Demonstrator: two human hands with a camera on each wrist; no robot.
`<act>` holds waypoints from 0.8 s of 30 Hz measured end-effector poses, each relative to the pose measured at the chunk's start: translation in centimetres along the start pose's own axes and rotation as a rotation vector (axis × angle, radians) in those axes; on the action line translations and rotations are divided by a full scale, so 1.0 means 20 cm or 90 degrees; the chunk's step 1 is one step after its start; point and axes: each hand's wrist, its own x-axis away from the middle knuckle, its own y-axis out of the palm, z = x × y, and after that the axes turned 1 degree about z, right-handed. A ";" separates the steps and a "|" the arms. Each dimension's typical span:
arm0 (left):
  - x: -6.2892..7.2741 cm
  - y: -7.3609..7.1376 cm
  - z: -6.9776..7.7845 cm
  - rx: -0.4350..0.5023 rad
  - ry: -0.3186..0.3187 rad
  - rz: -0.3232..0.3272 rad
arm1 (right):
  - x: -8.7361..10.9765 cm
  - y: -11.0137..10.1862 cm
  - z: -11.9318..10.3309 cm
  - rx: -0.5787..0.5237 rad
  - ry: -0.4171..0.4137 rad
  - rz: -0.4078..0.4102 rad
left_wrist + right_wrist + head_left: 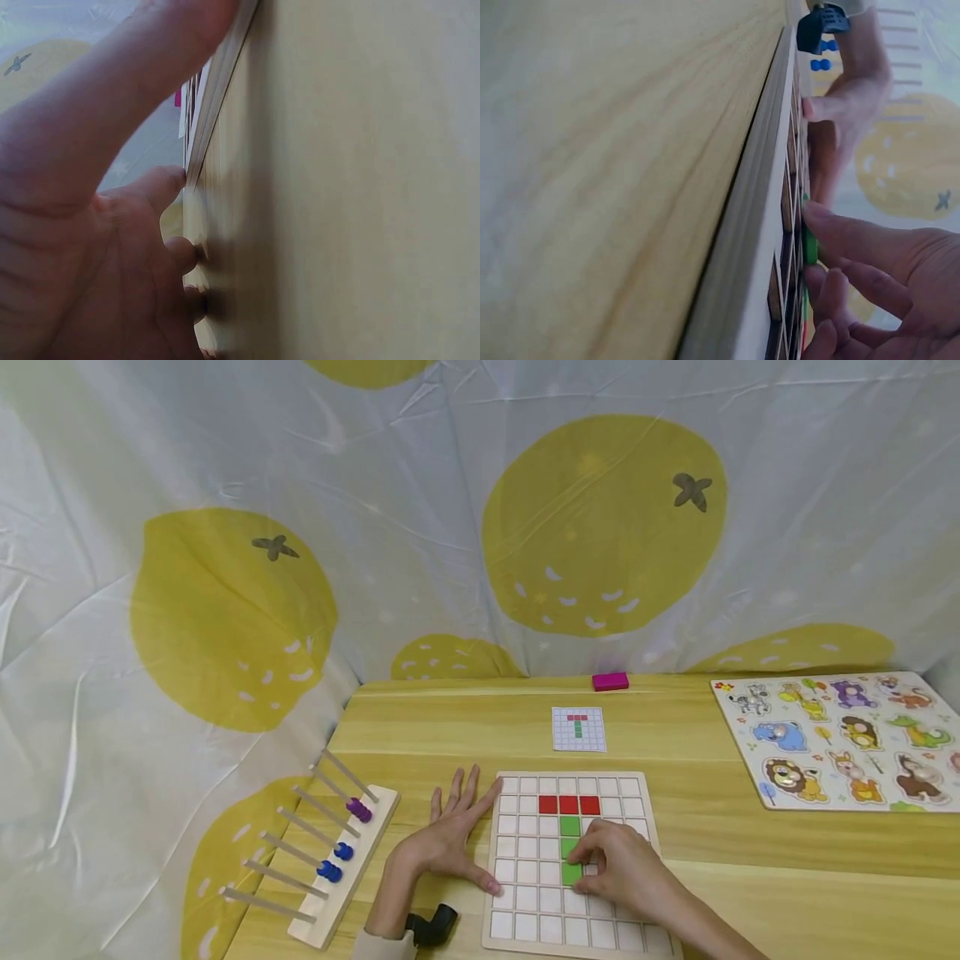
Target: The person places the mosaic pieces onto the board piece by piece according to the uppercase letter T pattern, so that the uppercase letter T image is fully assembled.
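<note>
A wooden grid board (pixel 506 893) of square cells lies on the table, with a row of red tiles (pixel 568 805) near its top and a column of green tiles (pixel 570 826) below the middle one. My right hand (pixel 630 868) reaches in from the right and pinches the lowest green tile (pixel 811 246) between thumb and fingers, at the board's surface. Fingers spread, my left hand (pixel 448 839) rests along the board's left edge, its index fingertip at the top corner and its thumb lower down. The left wrist view shows that thumb (pixel 112 97) close up against the board's side.
Behind the board lies a pattern card (pixel 578 745) with a red and green T, and farther back a magenta block (pixel 611 682). A peg abacus (pixel 306 930) with purple and blue beads stands at left. An animal puzzle board (pixel 817 685) lies at right, and a patterned curtain (pixel 420 568) hangs behind.
</note>
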 end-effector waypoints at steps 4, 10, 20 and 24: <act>0.00 0.00 0.00 -0.005 -0.001 0.002 | 0.00 0.00 0.01 0.012 0.007 0.009; 0.00 0.00 0.00 -0.005 0.000 0.001 | 0.00 0.00 0.03 -0.008 0.005 0.000; 0.00 0.00 0.00 0.008 0.001 0.002 | -0.01 -0.04 0.09 -0.121 -0.060 -0.086; 0.00 0.00 0.00 0.010 0.002 0.002 | -0.02 -0.04 0.10 -0.123 -0.058 -0.087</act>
